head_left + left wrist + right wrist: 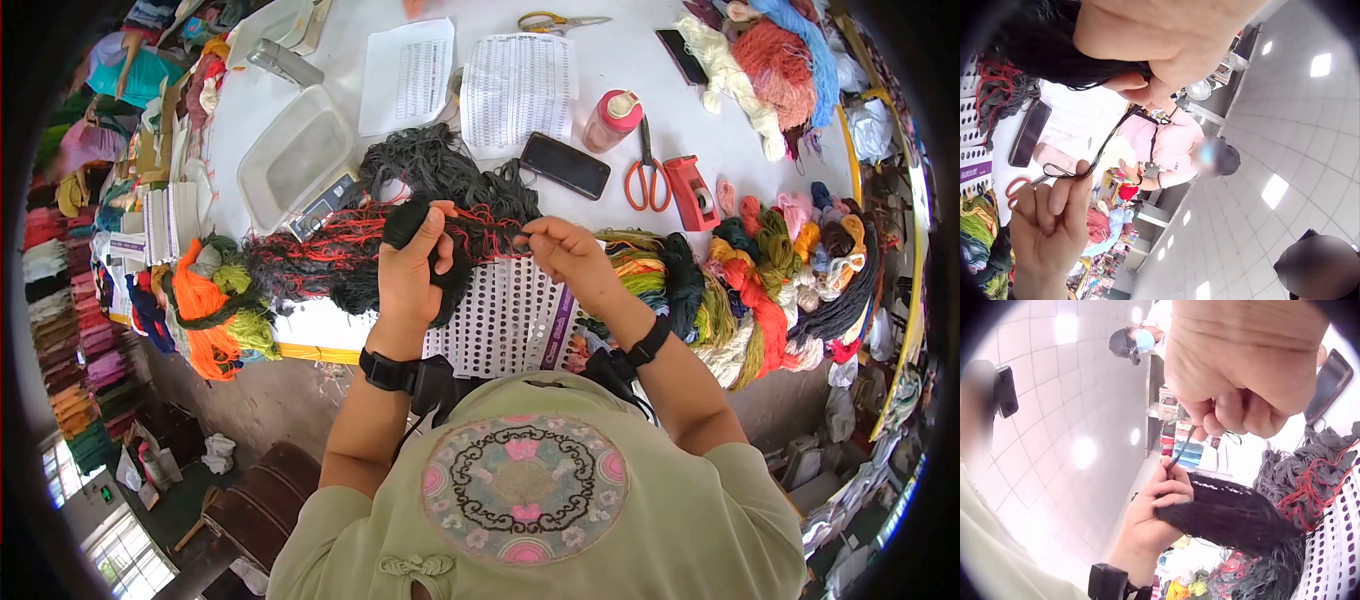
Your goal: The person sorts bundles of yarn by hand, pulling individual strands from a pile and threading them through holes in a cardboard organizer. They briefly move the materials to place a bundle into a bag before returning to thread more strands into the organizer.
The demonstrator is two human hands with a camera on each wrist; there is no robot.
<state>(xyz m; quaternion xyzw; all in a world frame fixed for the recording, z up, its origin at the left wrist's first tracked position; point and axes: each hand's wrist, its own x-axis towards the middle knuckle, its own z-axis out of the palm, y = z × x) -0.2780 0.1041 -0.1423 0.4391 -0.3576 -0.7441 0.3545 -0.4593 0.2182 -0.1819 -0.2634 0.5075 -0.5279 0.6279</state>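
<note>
At the left edge of the white work surface [300, 330] lies a heap of orange and green yarn skeins [215, 300], and just right of it a tangled spread of dark grey and red threads [330, 255] runs across a white perforated card with rows of holes [500, 320]. Above that card the left hand [410, 275] is closed round a thick bundle of black yarn [405, 222], thumb and fingers curled over its upper end so the bundle hangs down past the palm. From that bundle a single thin black strand [1094, 153] leads rightward, roughly level, to the right hand [565, 255], which pinches the strand's looped end between thumb and fingertips [1072, 178]. The two hands are near each other but not touching, and the strand's long axis runs straight between them; the left hand carries the bulk, the right only the free end. Beyond the hands a black phone [565, 165] lies flat, then red-handled scissors [648, 175] and a red tape dispenser [692, 192]. At the far right, many-coloured yarn hanks [780, 270] crowd the surface.
</note>
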